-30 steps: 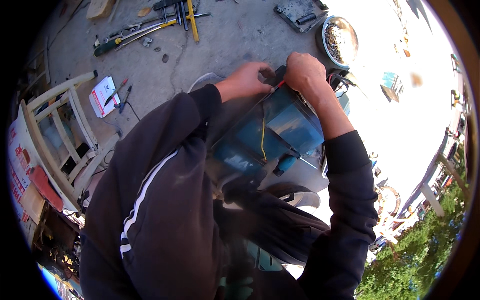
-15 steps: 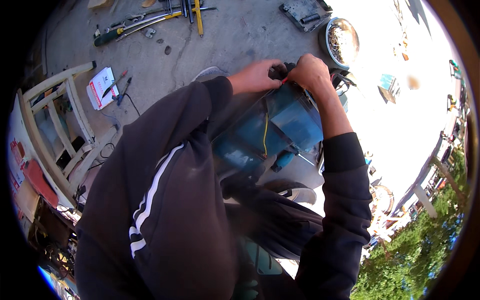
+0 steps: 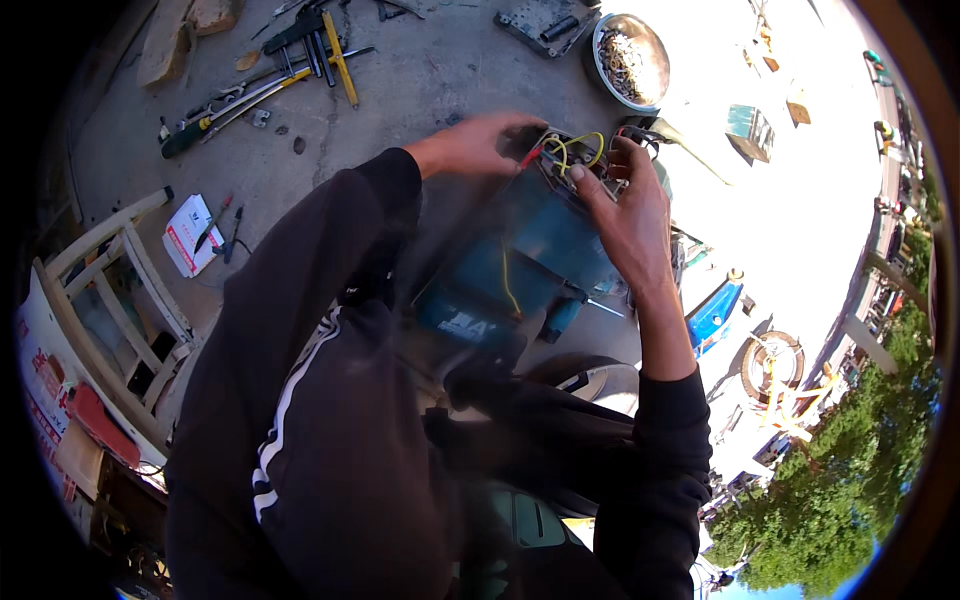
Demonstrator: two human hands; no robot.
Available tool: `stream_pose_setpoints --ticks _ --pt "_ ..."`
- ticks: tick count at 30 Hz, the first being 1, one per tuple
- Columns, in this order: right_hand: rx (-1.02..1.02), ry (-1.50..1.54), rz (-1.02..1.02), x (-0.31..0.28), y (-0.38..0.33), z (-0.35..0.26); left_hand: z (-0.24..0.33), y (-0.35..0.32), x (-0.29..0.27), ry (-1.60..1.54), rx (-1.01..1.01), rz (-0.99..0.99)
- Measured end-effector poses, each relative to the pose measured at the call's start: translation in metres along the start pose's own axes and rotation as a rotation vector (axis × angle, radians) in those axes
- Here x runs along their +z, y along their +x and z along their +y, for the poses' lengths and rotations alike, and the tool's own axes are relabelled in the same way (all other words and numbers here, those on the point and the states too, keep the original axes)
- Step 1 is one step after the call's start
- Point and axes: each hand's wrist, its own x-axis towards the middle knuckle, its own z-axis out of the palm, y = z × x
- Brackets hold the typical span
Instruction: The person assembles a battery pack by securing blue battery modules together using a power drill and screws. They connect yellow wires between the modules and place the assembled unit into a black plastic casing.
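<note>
Our left hand point(image 3: 470, 145) fingers pinch a red lead; our right hand point(image 3: 630, 215) fingers spread over the yellow wires point(image 3: 570, 150) atop the blue power tool point(image 3: 530, 260) on our lap. A tug could snap wires or tip it to the floor point(image 3: 420, 80).

- Harsh sun; grey concrete floor point(image 3: 440, 80) lit well, upper right blown out to white glare.
- Black sleeves, blue machine housing point(image 3: 540, 250) in deep shadow, detail lost.
- Fisheye bend + dark vignette at rim; near clothing soft.
</note>
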Motion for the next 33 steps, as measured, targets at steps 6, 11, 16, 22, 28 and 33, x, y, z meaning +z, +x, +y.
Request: stream_pose_setpoints --ticks 6,11,16,22,28,33 --pt "-0.361 -0.594 -0.011 0.023 -0.062 0.038 0.026 0.017 -0.002 0.084 0.006 -0.091" --pt "-0.410 -0.547 0.051 0.028 -0.059 0.049 0.022 0.013 0.008 0.044 -0.021 -0.039" --pt "-0.401 -0.593 -0.011 0.026 -0.055 0.053 0.020 0.006 0.013 -0.032 -0.072 -0.001" --pt "-0.362 -0.572 -0.002 0.029 -0.058 0.057 0.023 0.005 0.013 0.142 0.051 0.070" --pt "-0.440 -0.457 0.031 0.024 -0.061 0.066 0.025 0.002 0.014 0.073 0.084 0.109" --pt "-0.459 -0.445 0.066 0.025 -0.058 0.059 0.031 0.000 0.012 0.024 0.037 0.077"
